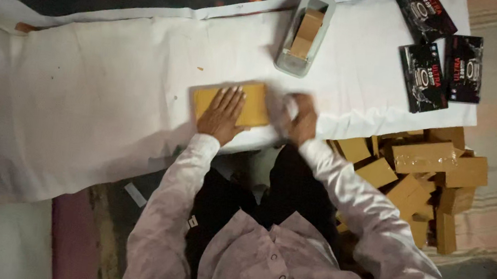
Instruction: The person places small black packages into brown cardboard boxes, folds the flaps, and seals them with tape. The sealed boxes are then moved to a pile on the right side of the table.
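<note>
Tan parcel point(232, 103) under flat, open left hand point(221, 114); blurred right hand point(301, 119) beside it, grip unclear

Left hand point(221, 116) flat on tan packet point(232, 103).

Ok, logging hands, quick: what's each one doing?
Left hand: open, flat on the brown box.
Right hand: blurred, cannot tell.

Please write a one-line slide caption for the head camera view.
Left hand flat on a brown wrapped packet, right hand at its end; tape dispenser beyond.
</note>
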